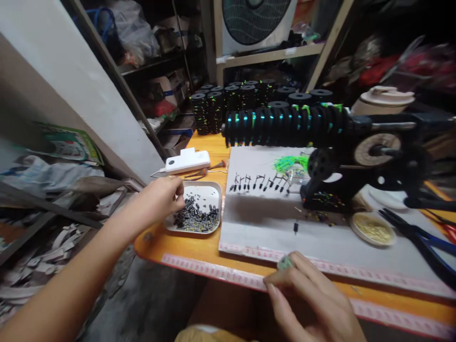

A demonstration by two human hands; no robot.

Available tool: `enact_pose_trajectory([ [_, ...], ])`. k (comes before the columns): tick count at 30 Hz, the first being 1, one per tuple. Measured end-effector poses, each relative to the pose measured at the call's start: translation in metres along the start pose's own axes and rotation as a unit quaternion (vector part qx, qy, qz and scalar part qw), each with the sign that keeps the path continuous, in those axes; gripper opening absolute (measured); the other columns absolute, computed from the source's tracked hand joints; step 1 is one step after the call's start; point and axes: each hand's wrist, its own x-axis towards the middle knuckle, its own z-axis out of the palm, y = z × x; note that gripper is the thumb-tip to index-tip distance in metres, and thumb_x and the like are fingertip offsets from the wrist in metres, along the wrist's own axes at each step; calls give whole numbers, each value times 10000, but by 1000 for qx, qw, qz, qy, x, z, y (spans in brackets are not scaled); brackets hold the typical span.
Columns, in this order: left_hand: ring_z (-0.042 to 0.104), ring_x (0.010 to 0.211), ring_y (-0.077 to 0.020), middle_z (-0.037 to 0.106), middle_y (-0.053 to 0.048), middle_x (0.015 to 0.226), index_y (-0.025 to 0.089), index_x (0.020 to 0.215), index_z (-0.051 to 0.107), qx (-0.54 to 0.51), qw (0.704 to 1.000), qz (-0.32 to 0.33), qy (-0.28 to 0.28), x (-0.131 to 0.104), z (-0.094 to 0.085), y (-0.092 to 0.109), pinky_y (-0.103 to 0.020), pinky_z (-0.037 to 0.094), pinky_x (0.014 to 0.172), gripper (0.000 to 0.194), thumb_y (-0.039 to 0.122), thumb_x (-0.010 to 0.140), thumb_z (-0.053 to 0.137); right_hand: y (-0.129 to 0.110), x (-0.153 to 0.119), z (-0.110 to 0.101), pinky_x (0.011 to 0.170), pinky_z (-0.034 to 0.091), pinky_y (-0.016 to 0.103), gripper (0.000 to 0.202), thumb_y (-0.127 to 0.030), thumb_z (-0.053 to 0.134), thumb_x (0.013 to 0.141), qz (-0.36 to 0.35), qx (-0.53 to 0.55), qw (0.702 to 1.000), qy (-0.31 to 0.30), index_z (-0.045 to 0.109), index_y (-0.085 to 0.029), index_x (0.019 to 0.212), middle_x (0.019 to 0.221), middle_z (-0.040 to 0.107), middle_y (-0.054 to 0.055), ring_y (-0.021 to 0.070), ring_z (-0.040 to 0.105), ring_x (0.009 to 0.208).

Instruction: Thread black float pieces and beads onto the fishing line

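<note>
My left hand (166, 197) is at the left edge of a white tray (218, 190), its fingers curled into a pinch. The tray holds many small black and grey cylindrical pieces (199, 216); whatever the fingertips grip is hidden. Over the front edge of the grey board (249, 232), my right hand (313, 299) has its thumb and forefinger drawn together. A small greenish scrap (285, 262) shows by the forefinger; I cannot tell whether it is held or wrapped on. One black cylindrical piece (296, 228) lies alone on the board, and several with thin stems (261, 183) form a row.
A black machine (335, 175) with a ribbed horizontal roller (285, 126) stands over the board. Black spools (213, 111) are stacked behind. Right are a dish of gold bits (374, 230) and blue-handled pliers (420, 242). A white device (187, 161) sits behind the tray.
</note>
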Motion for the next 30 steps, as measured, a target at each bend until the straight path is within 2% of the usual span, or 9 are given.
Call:
enact_pose_trajectory([
  [2,579,642,-158,608,-1,704,200,730,540,-79,996,2,37,-21,9,29,-302,472,634,136,81,787,575,-4,0,-4,545,471,286,206,-117,502,927,28,20,999,-2,554,-226,761,669,531,4,168,574,608],
  [4,628,710,-137,627,7,758,205,758,541,-194,980,22,32,-45,24,62,-243,512,647,127,125,856,544,-9,0,-7,554,462,289,220,-122,492,928,45,38,998,1,542,-224,740,678,526,5,170,567,623],
  [5,640,733,-137,630,5,773,197,761,566,-366,930,1,31,-56,33,79,-234,526,660,114,123,843,594,-11,-1,-8,552,456,291,215,-122,495,922,50,45,998,3,539,-223,738,680,523,5,170,564,624],
  [7,615,640,-90,636,14,798,182,776,646,-611,790,-55,-11,-74,53,106,-185,510,583,82,143,826,698,-15,-3,-8,535,440,290,200,-113,507,902,59,65,996,10,527,-225,737,680,514,2,166,552,613],
  [10,597,530,-45,662,10,741,166,768,740,-817,564,-112,-45,-89,79,134,-118,459,473,67,155,792,802,-19,-6,-8,550,466,297,197,-82,518,870,65,114,991,28,504,-231,742,710,533,14,171,565,637],
  [12,577,498,-21,669,18,703,183,763,764,-857,495,-137,-44,-93,88,144,-80,428,446,77,197,771,840,-21,-8,-7,579,495,306,205,-65,515,861,68,137,988,37,504,-232,743,734,543,23,178,584,669],
  [20,585,465,-2,704,18,725,195,845,742,-905,374,-185,-79,-104,89,159,-45,443,437,149,178,756,860,-26,-11,-12,569,495,294,199,-48,522,837,67,112,991,26,528,-226,747,725,524,10,164,570,661],
  [26,624,519,-5,710,17,753,172,847,733,-917,350,-175,-75,-104,88,160,-41,482,462,140,126,773,842,-28,-11,-14,591,500,275,203,-27,512,838,62,117,991,24,538,-213,761,740,526,9,150,572,683],
  [30,628,514,-6,715,14,765,162,855,725,-919,352,-166,-71,-105,89,160,-54,506,475,132,107,789,825,-29,-13,-14,593,494,290,195,-36,512,836,68,100,992,18,554,-206,750,731,529,17,165,569,689],
])
